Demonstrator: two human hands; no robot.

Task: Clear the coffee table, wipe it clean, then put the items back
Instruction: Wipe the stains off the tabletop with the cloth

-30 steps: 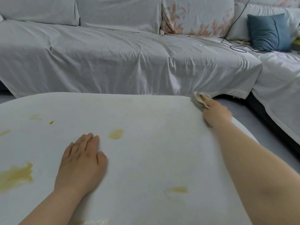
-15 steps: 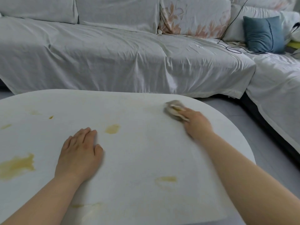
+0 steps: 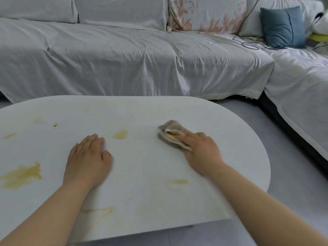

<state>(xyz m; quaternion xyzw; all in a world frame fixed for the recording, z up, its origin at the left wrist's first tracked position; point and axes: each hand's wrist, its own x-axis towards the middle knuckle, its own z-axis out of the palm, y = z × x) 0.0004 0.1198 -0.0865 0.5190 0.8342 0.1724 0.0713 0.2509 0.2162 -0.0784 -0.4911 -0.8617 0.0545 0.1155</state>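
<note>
The right hand (image 3: 202, 151) pressed a folded cloth (image 3: 171, 134) flat on the bench (image 3: 142, 112), fingers spread over it; the left hand (image 3: 87, 159) lay open, empty, bracing. The cloth looked soft, light and limp, best pinned under the palm against the stains (image 3: 120, 134).

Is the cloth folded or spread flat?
Folded: the cloth is bunched in layers, edges stacked, under the right hand on the coffee table.

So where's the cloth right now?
The cloth lies on the coffee table, right of centre, pressed under the right hand, with a yellow stain to its left.
</note>
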